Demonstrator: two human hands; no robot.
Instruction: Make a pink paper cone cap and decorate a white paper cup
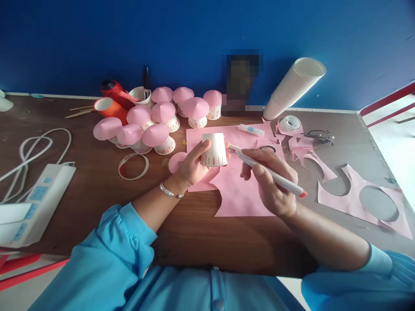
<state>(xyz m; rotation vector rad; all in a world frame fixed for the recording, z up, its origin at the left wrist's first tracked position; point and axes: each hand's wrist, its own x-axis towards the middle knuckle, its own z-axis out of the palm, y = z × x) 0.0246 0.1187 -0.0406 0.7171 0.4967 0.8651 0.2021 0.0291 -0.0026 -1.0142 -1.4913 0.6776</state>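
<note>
My left hand is wrapped round a white paper cup, held upside down above the pink paper. Short coloured strokes run along the cup's wide lower rim. In my right hand is a white marker pen with a red end, its tip pointing at the cup from the right. A small gap shows between the tip and the cup's wall. Pink paper sheets lie beneath both hands. Behind the left hand stand several upturned cups topped with pink paper cones, with drawn patterns near their rims.
A tall stack of paper cups leans by the blue wall. Glue, scissors, glasses and cut pink scraps lie to the right. Leftward are a tape roll, a red glue gun and a power strip.
</note>
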